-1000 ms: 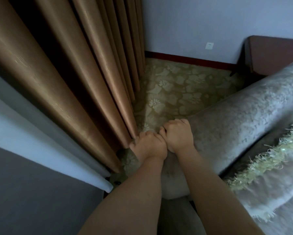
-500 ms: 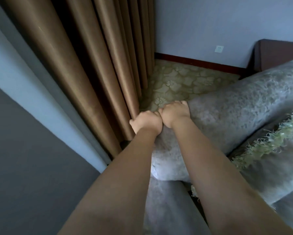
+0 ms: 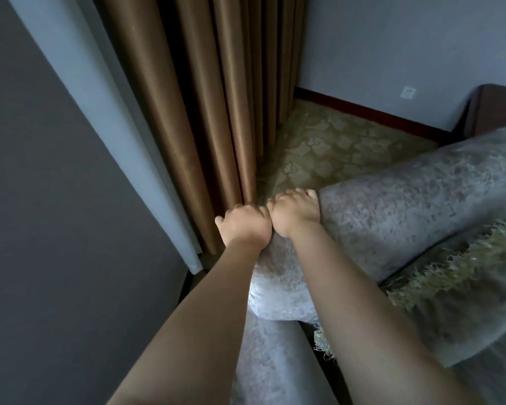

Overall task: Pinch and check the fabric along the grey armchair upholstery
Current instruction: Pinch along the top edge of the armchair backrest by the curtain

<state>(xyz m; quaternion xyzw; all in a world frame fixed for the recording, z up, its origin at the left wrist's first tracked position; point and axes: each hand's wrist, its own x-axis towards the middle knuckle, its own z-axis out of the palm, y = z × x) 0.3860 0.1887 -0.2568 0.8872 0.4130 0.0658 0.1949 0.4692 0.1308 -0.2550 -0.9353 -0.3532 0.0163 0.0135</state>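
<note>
Two bare forearms were seen extended from the lower edge of the frame toward its centre, converging so that the two hands met knuckle to knuckle. The left hand (image 3: 244, 223) was placed at centre frame, back upward, wrist slightly bent. The right hand (image 3: 295, 213) was set just to its right and a little higher, touching it.

Two hands, one armchair, one curtain, one fringed throw and one wall socket were counted.

The fingers of both hands were curled together over the rounded end of the grey upholstery (image 3: 406, 217), and the fabric was gripped beneath them. The fingertips were hidden over the far edge, so it could not be told how much fabric was pinched. The left thumb was seen projecting toward the left.

The upholstery was spread from centre frame to the right edge and down to the lower centre. The fringed throw (image 3: 450, 273) was draped over it at lower right. The brown curtain (image 3: 202, 112) was hung at upper centre, just beside the left hand, above the patterned carpet (image 3: 333, 147). The wall socket (image 3: 409, 92) was located at upper right.
</note>
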